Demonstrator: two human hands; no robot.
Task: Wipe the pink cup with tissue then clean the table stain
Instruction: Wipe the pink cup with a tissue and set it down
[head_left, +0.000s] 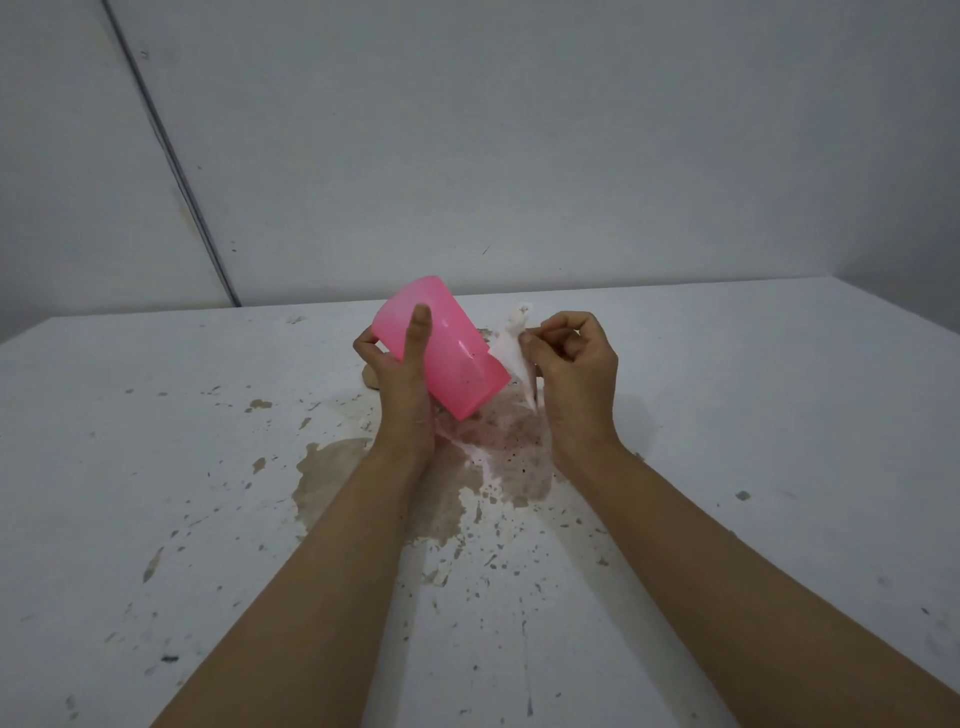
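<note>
Wiping well, I judge, means spreading the tissue (511, 356) flat against the speckled wall of the pink cup (447, 353) while turning it. Above the brown stain (332, 478) on the table (156, 415), the left hand (397, 384) grips the tilted cup; the right hand (576, 364) pinches the tissue just right of it.

We note a pink translucent plastic cup (457, 358), held tilted above the middle of the white tabletop (156, 415); a twisted white paper tissue (511, 348) just beside it; a brown speckled liquid stain (332, 483) spread beneath.
</note>
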